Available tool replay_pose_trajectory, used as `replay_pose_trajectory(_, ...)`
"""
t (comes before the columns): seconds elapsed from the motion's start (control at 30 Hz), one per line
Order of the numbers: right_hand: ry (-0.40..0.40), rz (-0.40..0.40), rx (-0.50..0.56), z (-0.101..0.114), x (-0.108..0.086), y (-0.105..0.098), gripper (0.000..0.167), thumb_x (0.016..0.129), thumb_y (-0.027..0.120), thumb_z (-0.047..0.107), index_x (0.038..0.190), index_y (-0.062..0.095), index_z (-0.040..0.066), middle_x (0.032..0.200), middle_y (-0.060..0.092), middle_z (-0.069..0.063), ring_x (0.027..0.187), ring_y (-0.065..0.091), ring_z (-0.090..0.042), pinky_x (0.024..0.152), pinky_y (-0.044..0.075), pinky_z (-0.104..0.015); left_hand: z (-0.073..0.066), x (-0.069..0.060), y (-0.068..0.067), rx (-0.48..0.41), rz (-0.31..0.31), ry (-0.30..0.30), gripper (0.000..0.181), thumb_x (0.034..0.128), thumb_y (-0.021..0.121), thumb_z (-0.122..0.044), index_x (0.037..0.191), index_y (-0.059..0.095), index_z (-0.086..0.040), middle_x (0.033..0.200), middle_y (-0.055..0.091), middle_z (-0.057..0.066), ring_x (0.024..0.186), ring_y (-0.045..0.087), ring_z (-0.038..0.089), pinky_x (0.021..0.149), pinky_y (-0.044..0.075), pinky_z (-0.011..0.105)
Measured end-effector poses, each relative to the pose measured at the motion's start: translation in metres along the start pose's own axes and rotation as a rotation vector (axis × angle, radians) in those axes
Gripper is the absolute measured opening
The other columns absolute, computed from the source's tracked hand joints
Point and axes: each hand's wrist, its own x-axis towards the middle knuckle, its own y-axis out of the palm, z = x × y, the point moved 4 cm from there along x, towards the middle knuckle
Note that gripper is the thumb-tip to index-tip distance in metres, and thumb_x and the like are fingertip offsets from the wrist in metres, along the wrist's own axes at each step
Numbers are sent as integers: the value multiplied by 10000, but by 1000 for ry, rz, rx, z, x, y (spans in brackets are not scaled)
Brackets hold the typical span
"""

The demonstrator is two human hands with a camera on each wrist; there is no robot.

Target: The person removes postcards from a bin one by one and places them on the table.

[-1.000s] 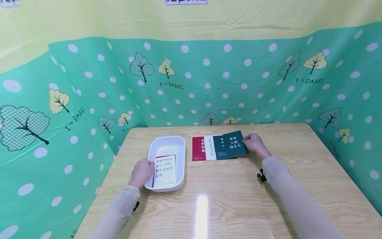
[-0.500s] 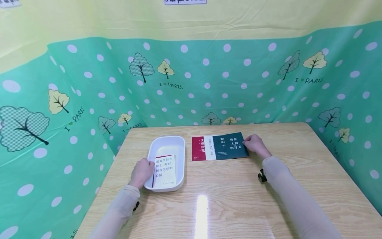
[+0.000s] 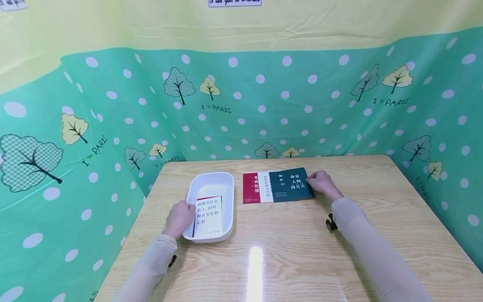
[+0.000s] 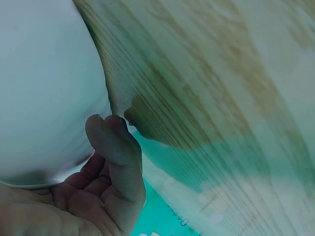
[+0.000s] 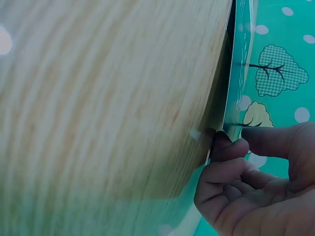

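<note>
My left hand (image 3: pixel 180 218) grips the left rim of a white tray (image 3: pixel 228 209); the left wrist view shows its curled fingers (image 4: pixel 120 142) at the tray wall (image 4: pixel 44 88). A white card (image 3: pixel 209 216) with dark writing lies in the tray over a red-edged one. To the right, a red card (image 3: pixel 250 188), a white card (image 3: pixel 266 187) and dark green cards (image 3: pixel 298 184) overlap in a row. My right hand (image 3: pixel 323 183) pinches the right edge of the rightmost green card. In the right wrist view, thumb and fingers (image 5: pixel 229 150) meet at the card's edge.
The wooden table (image 3: pixel 294 251) runs beneath everything. A green and yellow curtain (image 3: pixel 241 105) with dots and trees hangs behind the table and along both sides. A bright reflection lies near the front middle of the table.
The rightmost green card has turned slightly and lowered over the row, covering the dark edge that showed beneath it. My right hand has hardly moved; my left hand and the tray are still.
</note>
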Motion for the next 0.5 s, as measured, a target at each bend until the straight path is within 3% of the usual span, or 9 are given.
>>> replay_pose_trajectory(0.5, -2, 10, -2, 3, -4, 1, 379, 1089, 515, 156, 1326, 592, -130, 1204, 615, -260, 981, 589, -318, 798, 513, -364, 1, 2, -1, 21, -7, 13, 307, 1074, 442, -189, 1043, 625, 55, 767, 606, 137, 636, 630, 227, 529, 553, 320)
